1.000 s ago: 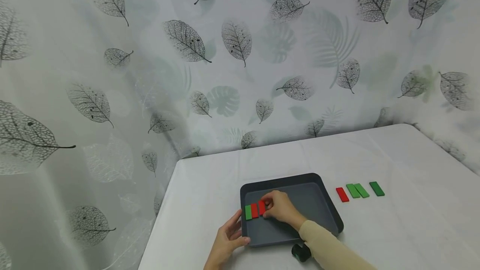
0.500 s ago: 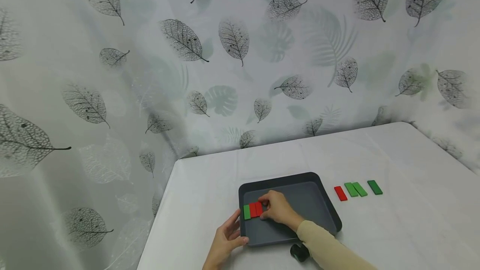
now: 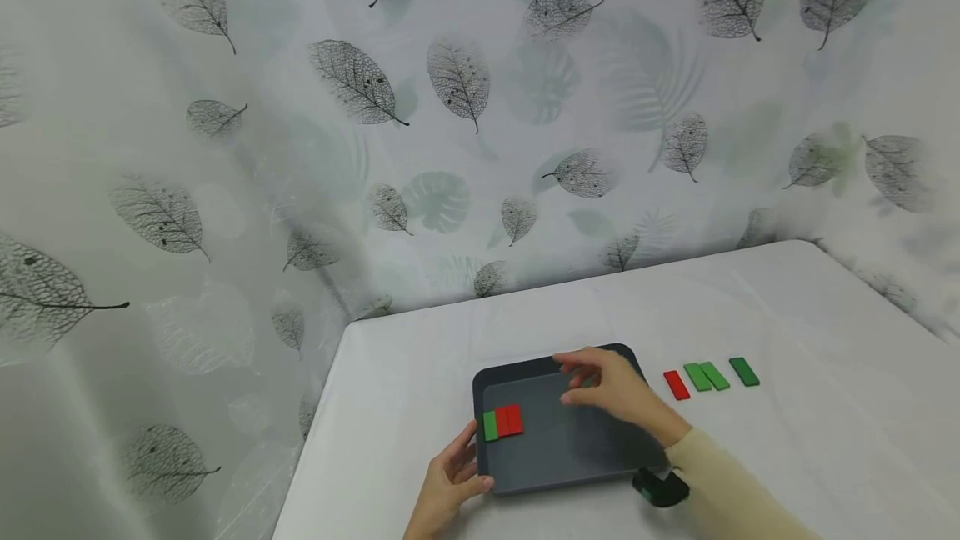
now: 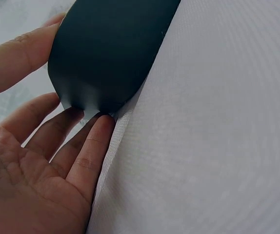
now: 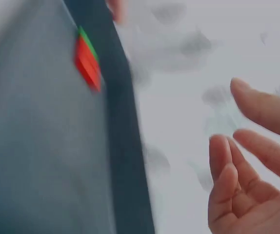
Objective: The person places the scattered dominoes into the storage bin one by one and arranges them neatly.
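Observation:
A dark grey rectangular tray (image 3: 525,469) lies on the white table. Its near-left corner is held by my left hand (image 3: 447,477), with the thumb on one side and the fingertips on the other; the left wrist view shows these fingers (image 4: 89,158) against the outer wall. Inside, along the tray's left side, a green tile (image 3: 491,427) and two red tiles (image 3: 509,420) lie side by side. Over the tray's right half hovers my right hand (image 3: 615,386), holding nothing, its thumb and fingers apart in the right wrist view.
Right of the tray lie a red tile (image 3: 677,385), two light green tiles (image 3: 706,376) and a dark green tile (image 3: 745,372). A leaf-patterned curtain (image 3: 450,148) hangs behind and left of the white table (image 3: 787,432). A black wrist device (image 3: 661,488) hangs by the right sleeve.
My right hand pushed the second red tile left against the first, let go of it, and rose away to the right. The left hand has stayed at the tray's corner.

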A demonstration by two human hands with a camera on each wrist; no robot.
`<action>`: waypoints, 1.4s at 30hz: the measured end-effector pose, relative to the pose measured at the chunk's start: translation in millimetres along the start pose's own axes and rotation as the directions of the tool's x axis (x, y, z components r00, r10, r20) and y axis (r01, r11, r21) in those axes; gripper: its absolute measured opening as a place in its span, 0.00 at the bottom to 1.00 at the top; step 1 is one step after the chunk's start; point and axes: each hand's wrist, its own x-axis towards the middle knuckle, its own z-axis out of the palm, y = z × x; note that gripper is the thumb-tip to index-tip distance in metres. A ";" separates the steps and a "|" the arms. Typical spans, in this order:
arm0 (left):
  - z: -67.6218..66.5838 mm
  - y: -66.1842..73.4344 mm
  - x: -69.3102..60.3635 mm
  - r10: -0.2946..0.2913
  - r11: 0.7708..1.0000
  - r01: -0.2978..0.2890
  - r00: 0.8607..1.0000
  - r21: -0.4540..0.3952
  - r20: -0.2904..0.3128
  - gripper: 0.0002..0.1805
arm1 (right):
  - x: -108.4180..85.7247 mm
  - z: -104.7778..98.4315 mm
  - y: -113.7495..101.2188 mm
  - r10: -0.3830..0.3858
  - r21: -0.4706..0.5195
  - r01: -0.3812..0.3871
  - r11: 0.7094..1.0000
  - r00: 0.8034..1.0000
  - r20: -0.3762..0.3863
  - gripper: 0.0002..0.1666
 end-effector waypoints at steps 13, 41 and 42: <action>-1.5 -3.4 1.9 0.010 1.000 -0.010 1.000 0.017 0.015 0.44 | -60.4 -162.3 83.2 0.300 -0.236 -0.311 0.920 0.950 -0.085 0.43; -1.2 -3.0 2.2 -0.012 1.000 0.012 1.000 0.013 0.010 0.44 | -92.3 -184.7 129.3 0.361 -0.359 -0.374 0.855 0.927 -0.104 0.32; -1.0 -3.0 2.4 -0.012 1.000 0.012 1.000 0.012 0.011 0.44 | -92.5 -184.4 129.2 0.361 -0.359 -0.375 0.855 0.926 -0.109 0.33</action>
